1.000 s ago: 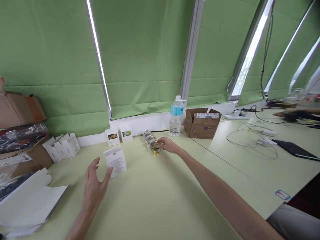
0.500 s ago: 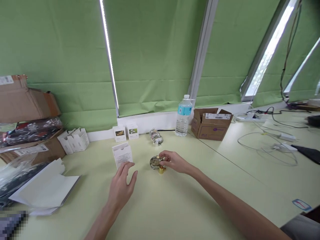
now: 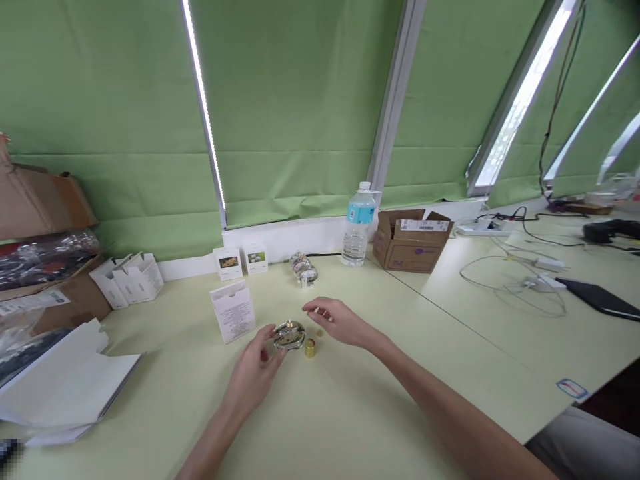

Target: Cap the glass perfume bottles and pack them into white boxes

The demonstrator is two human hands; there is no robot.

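Observation:
On the table in front of me lies a small, rounded, shiny silver piece [image 3: 289, 336] with a gold-coloured stem on its upper side. My left hand [image 3: 255, 367] grips its left edge between thumb and fingers. A gold cap [image 3: 310, 347] stands just to its right, and a tiny gold-coloured part [image 3: 319, 332] rests behind the cap. My right hand [image 3: 340, 321] hovers over the table near that part, thumb and fingertips a little apart, with nothing visible between them. A white printed box [image 3: 233, 312] stands upright left of the silver piece.
Behind are several silvery pieces [image 3: 303, 270], a water bottle [image 3: 358, 227] and an open cardboard box [image 3: 413, 248]. Small white boxes [image 3: 135, 279] stand at left, near papers [image 3: 85, 380]. Cables and a power strip [image 3: 483, 229] lie at right.
My left hand has moved from beside the white box onto the silver piece. My right hand has let go of that piece and drawn away; the view has shifted slightly right.

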